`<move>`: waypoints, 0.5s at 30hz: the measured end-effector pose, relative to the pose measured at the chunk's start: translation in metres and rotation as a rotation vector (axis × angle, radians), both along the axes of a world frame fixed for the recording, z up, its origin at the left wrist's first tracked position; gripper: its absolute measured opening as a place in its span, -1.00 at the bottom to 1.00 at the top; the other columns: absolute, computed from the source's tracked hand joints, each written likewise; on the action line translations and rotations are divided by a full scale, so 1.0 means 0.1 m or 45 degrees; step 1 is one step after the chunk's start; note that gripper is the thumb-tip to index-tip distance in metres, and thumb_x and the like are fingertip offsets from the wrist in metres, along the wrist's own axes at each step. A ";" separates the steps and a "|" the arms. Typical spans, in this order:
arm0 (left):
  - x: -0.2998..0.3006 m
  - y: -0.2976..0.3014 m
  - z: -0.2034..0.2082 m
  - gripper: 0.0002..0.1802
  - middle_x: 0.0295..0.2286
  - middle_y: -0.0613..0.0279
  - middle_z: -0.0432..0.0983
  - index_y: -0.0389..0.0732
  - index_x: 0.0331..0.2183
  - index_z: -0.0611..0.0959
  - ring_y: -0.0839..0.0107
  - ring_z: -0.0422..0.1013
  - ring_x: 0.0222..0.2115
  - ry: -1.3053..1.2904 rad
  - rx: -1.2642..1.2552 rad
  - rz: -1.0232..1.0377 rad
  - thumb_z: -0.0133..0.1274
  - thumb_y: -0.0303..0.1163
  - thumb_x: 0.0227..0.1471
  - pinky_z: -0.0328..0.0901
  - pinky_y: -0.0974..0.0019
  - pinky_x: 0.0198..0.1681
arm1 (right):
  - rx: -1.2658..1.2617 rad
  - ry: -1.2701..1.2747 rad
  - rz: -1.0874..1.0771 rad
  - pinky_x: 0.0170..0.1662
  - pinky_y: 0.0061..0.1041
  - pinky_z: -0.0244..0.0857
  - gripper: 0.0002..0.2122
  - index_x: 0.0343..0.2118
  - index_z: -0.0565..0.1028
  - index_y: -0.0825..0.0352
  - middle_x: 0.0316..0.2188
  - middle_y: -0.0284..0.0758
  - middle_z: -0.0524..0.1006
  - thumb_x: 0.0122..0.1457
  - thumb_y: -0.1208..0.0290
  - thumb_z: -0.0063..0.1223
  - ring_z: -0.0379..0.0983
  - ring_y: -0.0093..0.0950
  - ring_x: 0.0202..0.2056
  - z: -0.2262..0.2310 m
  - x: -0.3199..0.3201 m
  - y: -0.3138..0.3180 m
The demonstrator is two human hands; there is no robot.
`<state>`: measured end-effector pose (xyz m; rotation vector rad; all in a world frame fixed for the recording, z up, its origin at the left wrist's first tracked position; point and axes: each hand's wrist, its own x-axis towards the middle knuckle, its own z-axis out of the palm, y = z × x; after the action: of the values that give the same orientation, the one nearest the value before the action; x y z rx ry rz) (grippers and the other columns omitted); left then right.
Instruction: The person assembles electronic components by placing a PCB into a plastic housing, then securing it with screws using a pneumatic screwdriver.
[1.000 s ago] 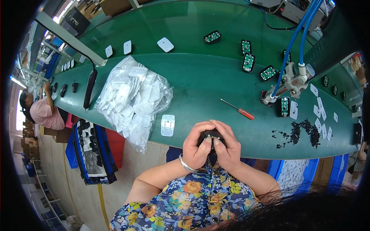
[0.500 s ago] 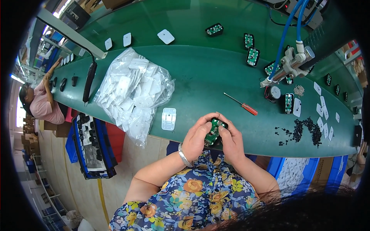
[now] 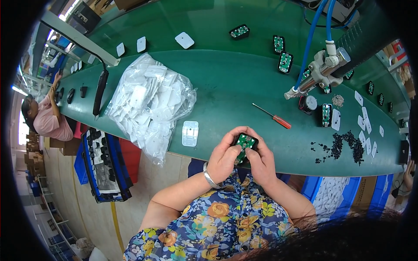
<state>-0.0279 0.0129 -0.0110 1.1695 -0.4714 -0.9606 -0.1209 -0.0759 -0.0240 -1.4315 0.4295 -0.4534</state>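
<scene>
Both of my hands are closed around a black plastic housing with a green circuit board (image 3: pixel 246 142) in it, held at the bench's near edge. My left hand (image 3: pixel 224 157) wraps its left side, with the thumb lying on the board. On the other side my right hand (image 3: pixel 261 162) grips it, that thumb also pressing on the board. Fingers under the housing are hidden. A white plastic cover (image 3: pixel 190 133) lies on the bench left of my hands. To their right rests a screwdriver (image 3: pixel 282 122) with a red handle.
A clear bag of white covers (image 3: pixel 150 98) fills the left of the bench. A hanging electric screwdriver (image 3: pixel 101 93) is beside it. At right stand a metal clamp fixture (image 3: pixel 324 69), black small parts (image 3: pixel 348 148) and loose white covers (image 3: pixel 365 119). Several circuit-board housings (image 3: pixel 285 62) lie farther back.
My thumbs have shifted inward and lower on the board, and the housing has turned slightly, showing more of its upper end. Pieces along the far strip have slid slightly left.
</scene>
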 end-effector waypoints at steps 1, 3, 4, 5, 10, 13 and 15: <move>0.00 0.00 0.01 -0.55 -0.22 0.22 0.29 -0.31 -0.07 0.28 0.49 0.22 -0.20 -0.102 0.032 0.009 -0.33 -0.51 -0.09 0.11 0.44 -0.09 | 0.013 0.012 -0.023 -0.03 -0.55 0.10 -0.60 -0.01 0.16 0.49 -0.06 -0.19 0.22 0.03 0.61 -0.23 0.21 -0.47 -0.06 0.00 0.01 0.01; -0.01 0.00 0.00 -0.56 -0.23 0.23 0.30 -0.31 -0.08 0.29 0.51 0.23 -0.22 -0.112 0.033 0.022 -0.33 -0.52 -0.10 0.12 0.46 -0.11 | 0.028 0.026 -0.047 -0.04 -0.55 0.10 -0.61 -0.02 0.18 0.49 -0.07 -0.19 0.23 0.03 0.61 -0.23 0.22 -0.47 -0.07 -0.01 0.01 0.01; -0.01 0.00 -0.01 -0.57 -0.24 0.25 0.30 -0.31 -0.09 0.30 0.53 0.23 -0.23 -0.123 0.033 0.038 -0.32 -0.53 -0.10 0.13 0.48 -0.13 | -0.003 0.033 -0.057 -0.04 -0.56 0.11 -0.62 -0.03 0.20 0.48 -0.09 -0.20 0.25 0.02 0.61 -0.22 0.23 -0.47 -0.08 -0.02 0.01 0.01; -0.02 0.00 -0.03 -0.57 -0.24 0.25 0.30 -0.31 -0.09 0.30 0.53 0.23 -0.23 -0.120 0.035 0.038 -0.32 -0.53 -0.10 0.13 0.48 -0.13 | -0.033 0.039 -0.067 -0.05 -0.56 0.12 -0.62 -0.04 0.22 0.47 -0.10 -0.20 0.26 0.01 0.61 -0.21 0.24 -0.48 -0.09 -0.03 0.01 0.02; -0.07 -0.01 -0.12 -0.61 -0.26 0.26 0.31 -0.29 -0.12 0.33 0.57 0.25 -0.28 -0.018 0.053 0.155 -0.33 -0.54 -0.07 0.16 0.51 -0.18 | 0.073 0.144 -0.074 -0.08 -0.58 0.14 -0.63 -0.06 0.26 0.45 -0.14 -0.22 0.30 0.00 0.60 -0.20 0.27 -0.51 -0.13 -0.05 0.03 0.02; -0.06 -0.03 -0.16 -0.62 -0.27 0.26 0.31 -0.28 -0.12 0.33 0.57 0.25 -0.28 -0.019 0.039 0.138 -0.34 -0.54 -0.06 0.17 0.51 -0.18 | 0.084 0.126 -0.085 -0.10 -0.59 0.15 -0.64 -0.06 0.26 0.45 -0.15 -0.23 0.31 0.00 0.58 -0.20 0.28 -0.52 -0.14 -0.07 0.03 0.01; -0.06 -0.03 -0.12 -0.62 -0.27 0.26 0.31 -0.28 -0.12 0.33 0.57 0.25 -0.28 -0.052 0.042 0.136 -0.34 -0.54 -0.06 0.17 0.51 -0.18 | 0.095 0.107 -0.092 -0.10 -0.60 0.15 -0.64 -0.07 0.26 0.45 -0.16 -0.23 0.32 0.01 0.57 -0.21 0.28 -0.51 -0.15 -0.06 0.05 0.00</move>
<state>-0.0341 0.0101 -0.0228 1.2336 -0.4229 -0.8564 -0.1161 -0.0754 -0.0305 -1.3696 0.5616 -0.4319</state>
